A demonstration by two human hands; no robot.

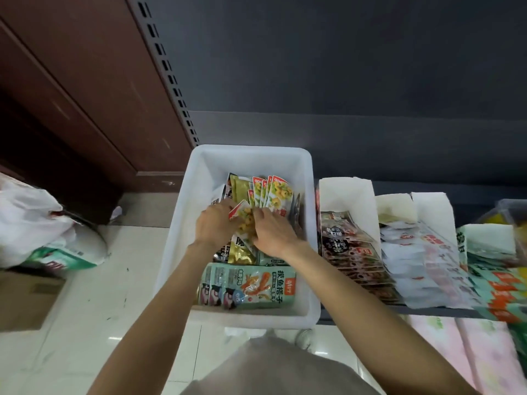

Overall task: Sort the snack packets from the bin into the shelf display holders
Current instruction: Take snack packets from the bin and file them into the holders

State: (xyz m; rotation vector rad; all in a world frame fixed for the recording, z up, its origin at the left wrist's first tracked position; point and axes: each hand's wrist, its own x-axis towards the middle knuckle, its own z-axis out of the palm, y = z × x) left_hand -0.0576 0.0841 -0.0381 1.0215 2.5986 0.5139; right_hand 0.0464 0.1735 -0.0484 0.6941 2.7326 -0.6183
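White bin (309, 178) beside shelf holders (368, 195). Yellow-pictured packet (242, 216) is pinched between left hand (212, 228) and right hand (272, 233), both grips closed on it. Risk: neighbouring upright packets (273, 192) may be dragged out or toppled; holders could be mixed up.

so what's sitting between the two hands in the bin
In the head view, a red-cornered yellow snack packet lies between the left hand and right hand, both gripping it over the white bin.
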